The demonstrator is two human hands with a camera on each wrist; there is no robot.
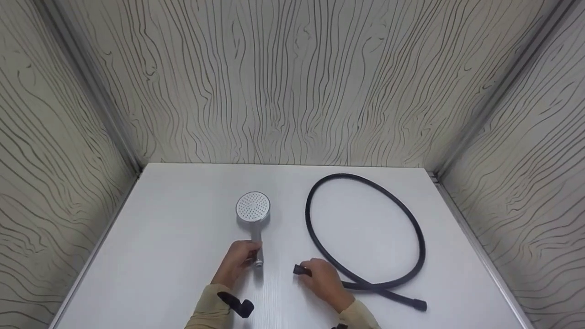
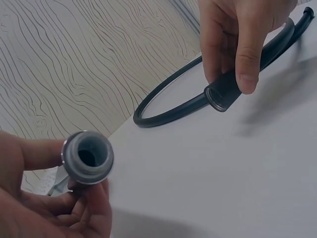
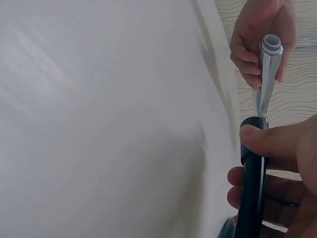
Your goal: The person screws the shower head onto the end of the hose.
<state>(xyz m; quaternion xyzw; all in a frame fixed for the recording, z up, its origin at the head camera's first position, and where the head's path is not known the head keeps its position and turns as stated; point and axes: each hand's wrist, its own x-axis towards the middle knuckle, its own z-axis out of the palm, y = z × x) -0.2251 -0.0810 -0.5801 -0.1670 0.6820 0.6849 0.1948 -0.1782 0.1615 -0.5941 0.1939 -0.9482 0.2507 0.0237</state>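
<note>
My left hand [image 1: 239,259] grips the silver handle of a shower head [image 1: 253,207], whose round spray face is turned up and away from me. The handle's threaded end [image 2: 89,157] points toward the left wrist camera and shows its hollow bore. In my right hand [image 1: 323,279], thumb and fingers pinch one end of a black shower hose [image 1: 420,246]. That end carries a wider black collar [image 2: 221,94] with thread inside its mouth. A gap separates the collar from the handle's end in the head view. The hose's far end [image 1: 419,305] lies on the table at the right.
The hose lies in one large loop on the white table [image 1: 183,205] and crosses over itself near my right hand. Patterned panels [image 1: 274,82] stand at the back and both sides. A black strap piece [image 1: 237,305] sits at my left sleeve.
</note>
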